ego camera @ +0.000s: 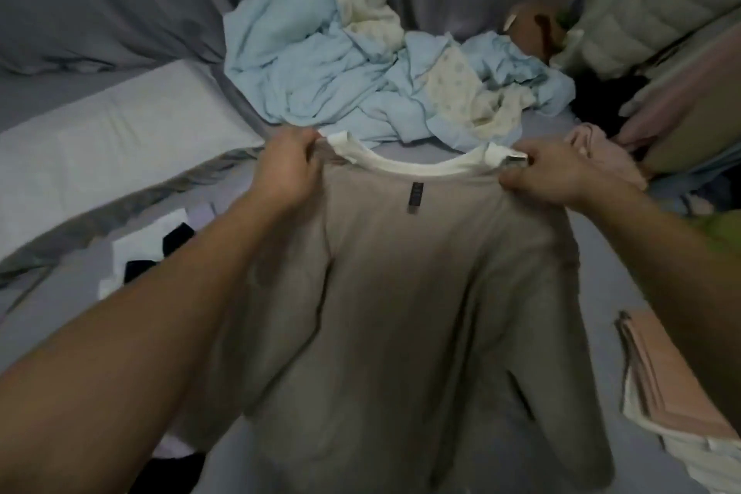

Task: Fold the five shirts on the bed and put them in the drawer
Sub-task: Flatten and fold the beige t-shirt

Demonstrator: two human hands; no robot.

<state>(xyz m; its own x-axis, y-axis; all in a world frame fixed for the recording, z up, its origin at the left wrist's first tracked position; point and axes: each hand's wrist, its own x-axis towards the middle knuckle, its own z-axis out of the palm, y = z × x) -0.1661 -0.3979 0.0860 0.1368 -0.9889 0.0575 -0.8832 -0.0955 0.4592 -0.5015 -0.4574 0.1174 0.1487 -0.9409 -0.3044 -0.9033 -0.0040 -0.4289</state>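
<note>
Now both hands, left hand (pixel 286 168) and right hand (pixel 549 176), pinch the shoulders of a grey cotton shirt with a white ribbed collar (pixel 401 293), holding it up over the grey-sheeted bed (pixel 593 253). Folding seems barely begun; next, lay it flat.

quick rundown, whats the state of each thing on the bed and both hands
grey shirt: unfolded, held up by the collar
left hand: gripping the collar's left end
right hand: pinching the collar's right end
pink shirt: folded, lying flat
blue blanket: crumpled in a heap
black and white garment: lying flat, partly hidden by the left arm
</note>
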